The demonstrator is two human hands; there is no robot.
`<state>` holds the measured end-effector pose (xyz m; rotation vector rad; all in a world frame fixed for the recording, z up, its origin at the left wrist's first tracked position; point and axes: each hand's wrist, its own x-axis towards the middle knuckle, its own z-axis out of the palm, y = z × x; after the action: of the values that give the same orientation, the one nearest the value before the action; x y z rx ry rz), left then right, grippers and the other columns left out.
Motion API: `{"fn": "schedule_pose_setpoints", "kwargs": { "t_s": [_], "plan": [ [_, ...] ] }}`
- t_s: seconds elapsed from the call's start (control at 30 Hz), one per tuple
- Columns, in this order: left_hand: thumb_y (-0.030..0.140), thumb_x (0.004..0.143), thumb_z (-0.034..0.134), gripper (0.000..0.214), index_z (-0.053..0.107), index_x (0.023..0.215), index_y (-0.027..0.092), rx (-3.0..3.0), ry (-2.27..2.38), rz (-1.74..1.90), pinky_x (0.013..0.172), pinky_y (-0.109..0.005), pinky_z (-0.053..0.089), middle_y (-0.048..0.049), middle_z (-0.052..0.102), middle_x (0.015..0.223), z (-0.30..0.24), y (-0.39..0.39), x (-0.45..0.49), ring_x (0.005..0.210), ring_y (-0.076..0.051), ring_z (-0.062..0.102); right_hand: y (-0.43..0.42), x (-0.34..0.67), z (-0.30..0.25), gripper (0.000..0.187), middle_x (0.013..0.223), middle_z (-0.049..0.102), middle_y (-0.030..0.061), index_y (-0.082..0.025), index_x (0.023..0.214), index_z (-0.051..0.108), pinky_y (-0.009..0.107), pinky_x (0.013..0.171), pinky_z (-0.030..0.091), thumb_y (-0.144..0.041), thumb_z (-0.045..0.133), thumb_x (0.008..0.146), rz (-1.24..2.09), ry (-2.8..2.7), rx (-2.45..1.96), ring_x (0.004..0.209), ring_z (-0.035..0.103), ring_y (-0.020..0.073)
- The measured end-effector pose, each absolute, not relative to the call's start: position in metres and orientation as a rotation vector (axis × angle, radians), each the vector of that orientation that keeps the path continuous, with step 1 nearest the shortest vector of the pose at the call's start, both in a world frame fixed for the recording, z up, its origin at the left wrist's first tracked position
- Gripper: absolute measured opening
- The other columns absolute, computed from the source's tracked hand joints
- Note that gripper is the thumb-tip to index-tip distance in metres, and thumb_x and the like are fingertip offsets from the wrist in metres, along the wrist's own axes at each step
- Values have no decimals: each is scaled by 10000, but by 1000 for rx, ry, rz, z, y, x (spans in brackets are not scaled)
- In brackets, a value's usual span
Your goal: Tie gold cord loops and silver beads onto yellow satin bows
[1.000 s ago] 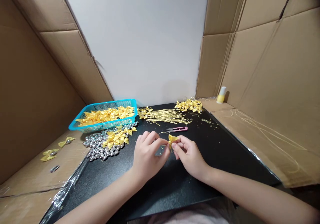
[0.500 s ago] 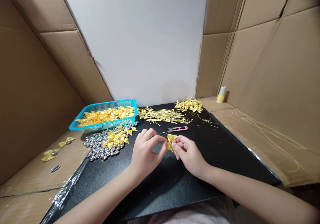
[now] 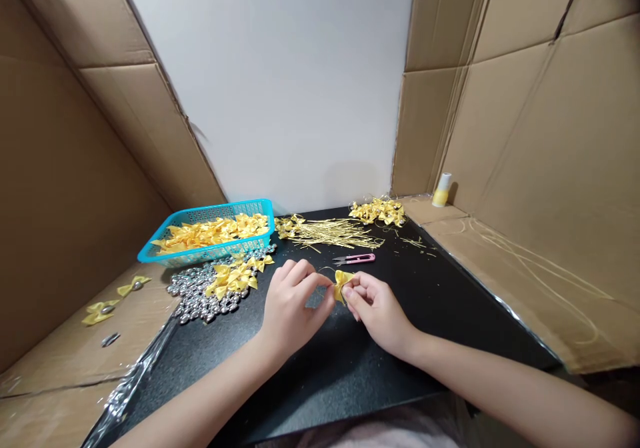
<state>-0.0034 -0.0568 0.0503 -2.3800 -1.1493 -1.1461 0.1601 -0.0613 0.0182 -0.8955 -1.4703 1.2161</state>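
A yellow ribbon bow (image 3: 342,284) is pinched in the fingers of my right hand (image 3: 373,303), above the black tabletop. My left hand (image 3: 299,303) is closed too, its thumb and forefinger pressed together at the bow's left side. A thin gold cord (image 3: 326,270) loops up from between the left fingertips and the bow. Whether the left fingers grip the cord, the bow or both is hard to make out. Just beyond the hands lies a pair of pink thread snips (image 3: 355,259), blades pointing left.
A blue basket (image 3: 206,255) of yellow bows stands back left. Silver beads (image 3: 210,301) with loose bows (image 3: 234,276) on them lie before it. Behind the snips are cut gold cords (image 3: 335,233) and a pile of finished-looking bows (image 3: 379,211). A thread spool (image 3: 442,190) stands back right. Cardboard walls flank both sides.
Both hands stay almost in place. The bow has turned slightly in the fingers and looks narrower now. Nothing else on the table has moved.
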Motion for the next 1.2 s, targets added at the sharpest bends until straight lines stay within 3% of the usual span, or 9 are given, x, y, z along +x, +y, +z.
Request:
{"fn": "schedule_pose_setpoints", "kwargs": {
  "t_s": [1.07,1.2],
  "plan": [
    [177,818,597,110,636,720,204,-2336,-997,-952,598,-295,310,-11,563,650,49,-61,1,636,-165,428,-59,158,13,243,543,465,-45,-184,734,485,228,505,336,-368,495,892,1103,-1509,-946,491,418,93],
    [185,791,602,30,589,768,200,-2365,-1087,-1185,654,-307,352,-19,544,727,54,-62,-4,700,-171,463,-59,158,14,253,554,490,-43,-180,746,501,236,546,369,-386,502,893,1143,-1494,-903,515,454,97]
  ]
}}
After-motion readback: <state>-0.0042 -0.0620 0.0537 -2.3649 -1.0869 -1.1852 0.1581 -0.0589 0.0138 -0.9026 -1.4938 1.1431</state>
